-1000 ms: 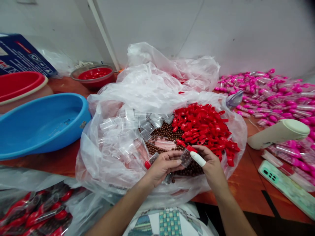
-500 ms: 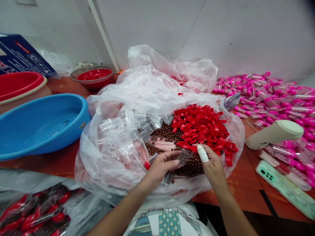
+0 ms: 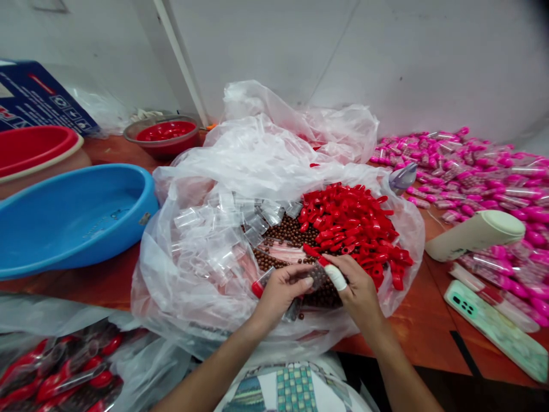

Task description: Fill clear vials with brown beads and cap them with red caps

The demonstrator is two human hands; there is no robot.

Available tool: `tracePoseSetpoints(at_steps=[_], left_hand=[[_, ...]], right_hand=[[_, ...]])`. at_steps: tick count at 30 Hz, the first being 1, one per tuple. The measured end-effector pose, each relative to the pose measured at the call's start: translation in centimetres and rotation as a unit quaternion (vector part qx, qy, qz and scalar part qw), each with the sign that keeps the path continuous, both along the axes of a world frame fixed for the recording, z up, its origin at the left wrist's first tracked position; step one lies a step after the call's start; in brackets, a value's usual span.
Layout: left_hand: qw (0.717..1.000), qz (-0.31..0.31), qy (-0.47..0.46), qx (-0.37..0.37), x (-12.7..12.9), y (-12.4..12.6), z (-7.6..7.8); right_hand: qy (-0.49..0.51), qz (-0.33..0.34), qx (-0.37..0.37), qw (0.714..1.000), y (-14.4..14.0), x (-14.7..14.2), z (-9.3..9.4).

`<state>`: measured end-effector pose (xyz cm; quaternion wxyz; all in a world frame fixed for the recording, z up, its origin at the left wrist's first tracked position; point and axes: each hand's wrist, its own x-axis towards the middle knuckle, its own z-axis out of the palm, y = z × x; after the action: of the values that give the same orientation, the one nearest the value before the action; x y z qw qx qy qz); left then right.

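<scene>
Over the bag of brown beads (image 3: 291, 229), the left hand (image 3: 278, 294) fingers pinch a clear tube (image 3: 316, 277) while the right hand (image 3: 358, 292) fingers press a red cap (image 3: 322, 261) onto it; seating it squarely seems the need.

blue basin (image 3: 72, 220) blocking left, bottle (image 3: 476, 234) right, bare table edge (image 3: 420, 337) free
</scene>
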<state>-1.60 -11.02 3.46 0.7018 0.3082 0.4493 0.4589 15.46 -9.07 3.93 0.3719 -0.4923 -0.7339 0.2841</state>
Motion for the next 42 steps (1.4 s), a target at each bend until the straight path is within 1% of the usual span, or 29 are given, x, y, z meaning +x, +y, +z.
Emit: tracePoseSetpoints(at_steps=[2, 3, 6, 10, 13, 15, 17, 21, 22, 24, 26, 29, 31, 32, 34, 35, 37, 39, 40, 41, 42], left_hand=[[1.000, 0.011, -0.001, 0.008, -0.1, 0.1, 0.0], [1.000, 0.016, -0.003, 0.011, -0.1, 0.1, 0.0], [1.000, 0.019, 0.000, 0.012, -0.1, 0.1, 0.0], [1.000, 0.008, 0.015, 0.015, -0.2, 0.0, -0.1], [1.000, -0.002, -0.005, 0.019, -0.1, 0.0, -0.2], [0.999, -0.015, -0.029, 0.011, 0.0, -0.1, -0.3], [0.998, -0.028, -0.063, -0.003, 0.2, -0.1, -0.3], [0.995, -0.027, -0.097, -0.006, 0.1, -0.1, -0.4], [0.995, -0.025, -0.094, -0.004, 0.0, 0.0, -0.5], [0.996, -0.022, -0.081, -0.005, -0.3, 0.1, -0.5], [0.997, -0.023, -0.068, -0.010, -0.5, 0.1, -0.5], [0.998, -0.028, -0.057, -0.007, -0.6, 0.1, -0.4], [0.998, -0.035, -0.055, -0.004, -0.5, 0.1, -0.4], [0.998, -0.039, -0.055, -0.003, -0.4, 0.0, -0.3], [0.997, -0.043, -0.058, 0.003, -0.3, 0.0, -0.2], [0.997, -0.044, -0.061, 0.008, -0.3, 0.0, -0.1], [0.996, -0.045, -0.068, 0.024, -0.3, -0.1, 0.0], [0.995, -0.050, -0.076, 0.037, -0.3, -0.2, 0.1], [0.995, -0.054, -0.080, 0.039, -0.3, -0.2, 0.1], [0.994, -0.060, -0.082, 0.040, -0.3, -0.3, 0.1], [0.994, -0.065, -0.084, 0.040, -0.2, -0.3, 0.1]], right_hand=[[-0.053, 0.032, 0.035, 0.997, -0.1, 0.0, -0.3], [-0.075, 0.037, 0.057, 0.995, -0.2, -0.1, -0.5], [-0.121, 0.025, 0.117, 0.985, -0.4, -0.3, -1.4], [-0.139, 0.017, 0.168, 0.976, -0.3, -0.2, -2.2], [-0.138, 0.012, 0.190, 0.972, -0.3, 0.0, -2.2], [-0.140, 0.000, 0.185, 0.973, -0.5, -0.1, -2.2], [-0.149, 0.008, 0.168, 0.974, -0.7, -0.4, -2.2], [-0.163, 0.083, 0.122, 0.975, -0.6, 0.0, -2.5], [-0.167, 0.085, 0.108, 0.976, -0.3, 0.4, -2.6], [-0.197, 0.066, 0.088, 0.974, 0.3, 1.3, -2.7], [-0.259, 0.045, 0.087, 0.961, 1.1, 2.0, -2.7], [-0.355, 0.050, 0.084, 0.930, 1.8, 2.3, -2.3], [-0.384, 0.057, 0.073, 0.919, 2.0, 1.9, -2.1], [-0.387, 0.060, 0.069, 0.918, 2.1, 1.8, -2.1], [-0.372, 0.060, 0.064, 0.924, 2.1, 1.5, -2.2], [-0.352, 0.054, 0.061, 0.932, 2.1, 1.5, -2.3], [-0.276, 0.025, 0.050, 0.960, 1.9, 1.4, -2.5], [-0.130, -0.029, 0.020, 0.991, 1.4, 1.1, -2.5], [-0.039, -0.053, -0.005, 0.998, 1.1, 0.8, -2.3], [0.051, -0.071, -0.035, 0.996, 0.7, 0.5, -2.1], [0.128, -0.080, -0.065, 0.986, 0.3, 0.1, -1.9]])
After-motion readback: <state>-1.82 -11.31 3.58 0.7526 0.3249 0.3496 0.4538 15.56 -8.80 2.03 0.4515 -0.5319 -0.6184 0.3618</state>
